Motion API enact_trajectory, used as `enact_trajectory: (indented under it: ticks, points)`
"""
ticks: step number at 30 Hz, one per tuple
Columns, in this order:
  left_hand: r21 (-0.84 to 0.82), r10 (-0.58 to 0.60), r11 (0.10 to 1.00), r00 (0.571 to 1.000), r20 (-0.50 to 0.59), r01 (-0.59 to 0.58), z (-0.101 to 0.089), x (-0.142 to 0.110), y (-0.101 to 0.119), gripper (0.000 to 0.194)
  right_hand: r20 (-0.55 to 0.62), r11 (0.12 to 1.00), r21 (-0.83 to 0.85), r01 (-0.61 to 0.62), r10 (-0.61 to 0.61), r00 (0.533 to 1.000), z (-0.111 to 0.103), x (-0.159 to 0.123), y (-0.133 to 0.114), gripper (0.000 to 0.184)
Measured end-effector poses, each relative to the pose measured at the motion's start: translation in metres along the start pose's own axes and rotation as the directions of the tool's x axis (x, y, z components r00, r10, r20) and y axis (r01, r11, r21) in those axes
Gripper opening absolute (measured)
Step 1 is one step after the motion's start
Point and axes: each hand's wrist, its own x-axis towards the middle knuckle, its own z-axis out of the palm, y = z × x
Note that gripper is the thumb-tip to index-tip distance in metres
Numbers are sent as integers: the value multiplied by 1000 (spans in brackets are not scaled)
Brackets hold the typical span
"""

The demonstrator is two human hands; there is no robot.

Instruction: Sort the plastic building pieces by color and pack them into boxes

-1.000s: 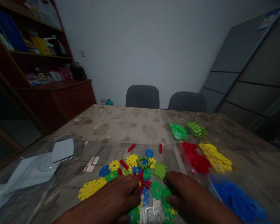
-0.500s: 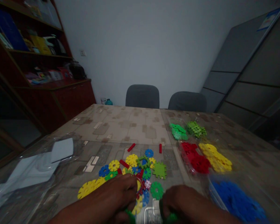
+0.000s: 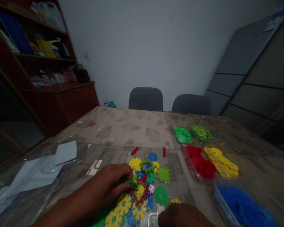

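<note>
My left hand (image 3: 115, 181) is over the left side of a pile of plastic building pieces. Its thumb and fingers pinch a green notched disc (image 3: 133, 184). Just right of it lie a red heart-outlined piece (image 3: 144, 198), a pink-white knobbed piece (image 3: 151, 189) and several yellow notched discs (image 3: 124, 204). My right hand (image 3: 182, 216) is curled at the bottom edge, partly out of view, its grip hidden. A yellow disc (image 3: 175, 200) with a green edge shows just beyond its knuckles. A green disc (image 3: 160, 195) and a lime square piece (image 3: 163, 174) lie farther up.
On the right stand clear boxes of green (image 3: 182, 135), lime (image 3: 201, 132), red (image 3: 200, 161), yellow (image 3: 221, 162) and blue pieces (image 3: 245, 205). Two red bars (image 3: 134, 150) lie beyond the pile. At left are clear plastic packaging and white sheets (image 3: 36, 171). Grey chairs (image 3: 145, 99) stand behind the table.
My left hand has moved up and left with the green disc, uncovering the heart-outlined piece and yellow discs. My right hand has dropped lower, toward the bottom edge. The view has shifted slightly.
</note>
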Motion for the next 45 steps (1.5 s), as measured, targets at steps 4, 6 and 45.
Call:
enact_trajectory:
  ticks: [4, 6, 45]
  points:
    - [-60, -45, 997, 999, 2, 45, 15, 2, 5, 9, -26, 997, 81, 10, -8, 1000, -25, -1, -15, 10]
    - [-121, -86, 989, 996, 18, 87, 24, 2, 8, 7, -131, 984, 173, 46, -23, 991, -38, 0, -23, 24]
    - [-3, 43, 999, 999, -24, -43, -13, 1, -10, 22, -582, 880, 75, -470, 421, 696, -211, 29, 157, 19]
